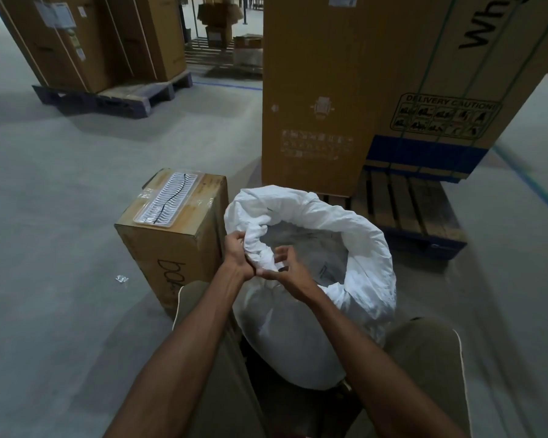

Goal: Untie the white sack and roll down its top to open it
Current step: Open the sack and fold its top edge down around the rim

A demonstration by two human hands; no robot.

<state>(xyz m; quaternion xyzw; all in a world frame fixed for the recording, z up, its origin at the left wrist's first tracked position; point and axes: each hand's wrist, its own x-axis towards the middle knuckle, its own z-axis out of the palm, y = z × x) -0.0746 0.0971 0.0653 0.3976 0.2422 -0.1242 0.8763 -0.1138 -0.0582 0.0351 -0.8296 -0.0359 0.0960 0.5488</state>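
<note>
The white sack (314, 330) stands on the floor between my knees. Its mouth is open and the top is rolled outward into a thick rim (370, 248). Clear plastic packets lie inside (310, 245). My left hand (236, 252) grips the near-left part of the rolled rim, fingers curled over the fabric. My right hand (282, 268) is beside it at the same stretch of rim, pinching the fabric with thumb and fingers; the two hands touch at the wrists.
A brown carton (171, 248) with a white plastic tray on top stands just left of the sack. A tall cardboard box (317, 99) on a blue wooden pallet (418, 222) rises behind it. More boxed pallets stand at the far left. Bare concrete floor lies to the left.
</note>
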